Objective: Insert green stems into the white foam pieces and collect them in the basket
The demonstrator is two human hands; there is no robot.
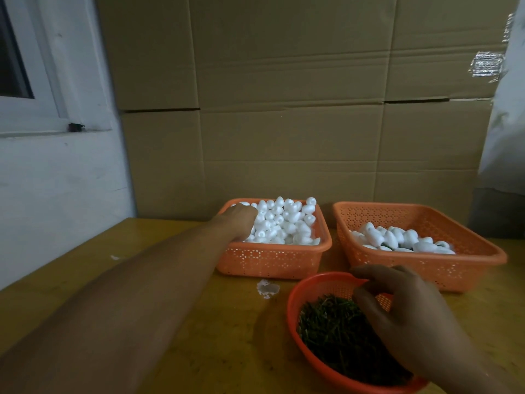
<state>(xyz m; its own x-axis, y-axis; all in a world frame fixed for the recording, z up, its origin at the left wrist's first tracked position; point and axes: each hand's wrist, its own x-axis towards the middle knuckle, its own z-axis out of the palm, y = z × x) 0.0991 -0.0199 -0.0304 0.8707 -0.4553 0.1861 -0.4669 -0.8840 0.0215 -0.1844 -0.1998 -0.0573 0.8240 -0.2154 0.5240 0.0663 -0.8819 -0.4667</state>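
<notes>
Cardboard sheets [284, 95] form the backdrop behind our yellow-brown desk [213, 322], w/ a white wall and window frame [42, 103] to the left. Three orange containers sit on the desk. At rear left is a rectangular basket [272, 258] piled w/ plain white foam pieces [287, 220]. Just beside it on the right, a 2nd rectangular basket [426, 265] holds a smaller layer of foam pieces w/ stems [397, 240]; dark green bits show between them. Nearest us, front right, is a round orange bowl [295, 308] filled w/ loose green stems [332, 334].

Our left hand [237, 220] reaches across the desk into the left basket, resting on the foam at its near-left side. Its fingers are buried among the pieces, so we can't tell whether they've got hold of one. Our right hand [409, 322] hangs over the bowl's right part, above the stems. Thumb and fingers [366, 273] are curled together at the far rim, in what looks like a pinch; possibly a stem is between them, but it's too dark and blurred to say.

A small white scuff [267, 288] marks the desk between the left basket and the bowl, another fleck [115, 257] lies further left
</notes>
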